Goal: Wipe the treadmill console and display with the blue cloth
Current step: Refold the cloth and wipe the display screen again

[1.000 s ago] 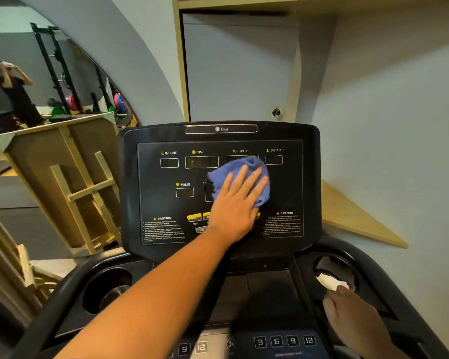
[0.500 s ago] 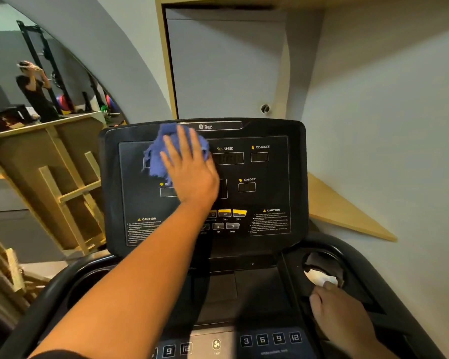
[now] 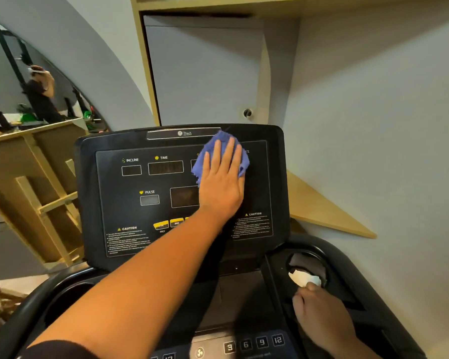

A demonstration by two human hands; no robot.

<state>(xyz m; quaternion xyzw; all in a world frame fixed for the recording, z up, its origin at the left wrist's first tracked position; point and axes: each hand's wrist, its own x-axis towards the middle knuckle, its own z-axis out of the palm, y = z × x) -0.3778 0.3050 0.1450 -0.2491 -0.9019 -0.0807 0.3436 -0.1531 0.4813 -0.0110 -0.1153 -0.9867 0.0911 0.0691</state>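
The black treadmill display panel [image 3: 145, 182] stands upright in front of me, with INCLINE, TIME and PULSE windows showing. My left hand [image 3: 222, 187] lies flat on its upper right part and presses the blue cloth [image 3: 222, 141] against it; the cloth sticks out above and beside my fingers and covers the speed label. My right hand [image 3: 322, 314] rests low on the right side of the console, fingers curled against a white crumpled paper [image 3: 302, 278] in the right cup holder [image 3: 319, 252]. Whether it grips the paper is unclear.
Number keys [image 3: 253, 343] run along the lower console. A left cup holder [image 3: 62, 301] sits under my forearm. A wooden frame [image 3: 49, 190] leans at the left, a wooden corner shelf [image 3: 322, 211] juts from the right wall, and a mirror [image 3: 24, 86] shows gym gear.
My left hand has swept the blue cloth from the display's upper left across to its upper right. My right hand has stayed by the right cup holder.
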